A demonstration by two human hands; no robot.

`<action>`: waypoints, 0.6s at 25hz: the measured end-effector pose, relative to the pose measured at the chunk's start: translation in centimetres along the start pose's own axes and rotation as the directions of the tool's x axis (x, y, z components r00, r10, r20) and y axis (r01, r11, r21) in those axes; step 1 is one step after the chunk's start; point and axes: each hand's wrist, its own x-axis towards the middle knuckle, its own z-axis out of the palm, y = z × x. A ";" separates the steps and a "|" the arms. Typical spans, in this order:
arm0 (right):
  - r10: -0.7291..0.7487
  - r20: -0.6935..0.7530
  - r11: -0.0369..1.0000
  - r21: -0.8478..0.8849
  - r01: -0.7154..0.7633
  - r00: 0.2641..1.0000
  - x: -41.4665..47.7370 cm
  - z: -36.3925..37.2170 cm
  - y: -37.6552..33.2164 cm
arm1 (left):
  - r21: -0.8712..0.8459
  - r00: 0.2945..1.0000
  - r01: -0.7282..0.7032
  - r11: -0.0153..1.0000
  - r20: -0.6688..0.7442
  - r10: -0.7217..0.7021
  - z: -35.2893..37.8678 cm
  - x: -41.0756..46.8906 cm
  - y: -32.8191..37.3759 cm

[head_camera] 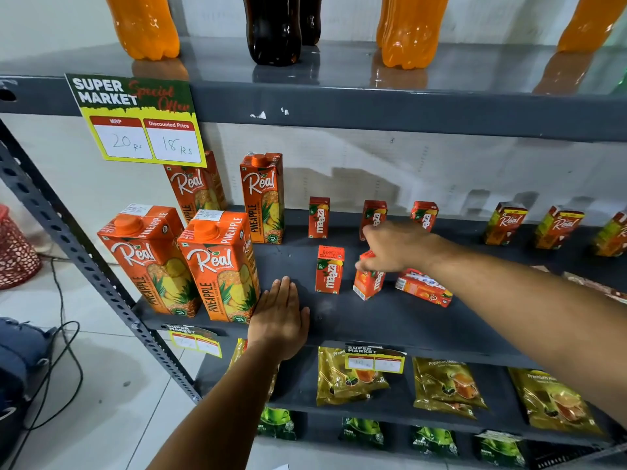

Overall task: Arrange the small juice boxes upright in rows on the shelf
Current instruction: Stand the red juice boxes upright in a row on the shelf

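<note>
Six red "maaza" juice boxes (329, 270) beside "Real PINEAPPLE" cartons (220, 266)

You are looking at an evenly lit, fairly bright scene. Light is coming from above and in front, throwing soft grey shadows of the cartons onto the back wall (373, 178). The glossy top shelf (339, 72) is mirroring the bottles (407, 28) and glaring pale at its right end. The wide lens is bending the shelf edges and the upright post (78, 252) near the borders. Fine print on the lower price tags (375, 361) is blurring; the middle is staying sharp.
</note>
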 end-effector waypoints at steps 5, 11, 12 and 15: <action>0.238 -0.080 0.963 0.149 -0.224 0.968 0.3 0.4 -0.1 | 0.003 1.000 -0.001 1.000 -0.003 0.001 -0.1 0.0 0.0; 0.260 0.317 0.904 0.252 -0.345 0.912 -2.4 2.2 8.6 | 0.010 1.000 -0.006 1.000 -0.016 0.006 0.1 0.0 -0.1; 0.271 0.396 0.899 0.221 -0.377 0.878 -3.7 3.9 9.1 | 0.014 1.000 -0.006 1.000 -0.019 0.007 0.2 0.0 -0.1; 0.312 0.392 0.864 0.262 -0.430 0.866 -6.3 8.3 9.2 | 0.035 0.999 -0.004 0.999 -0.035 0.005 0.3 0.0 0.0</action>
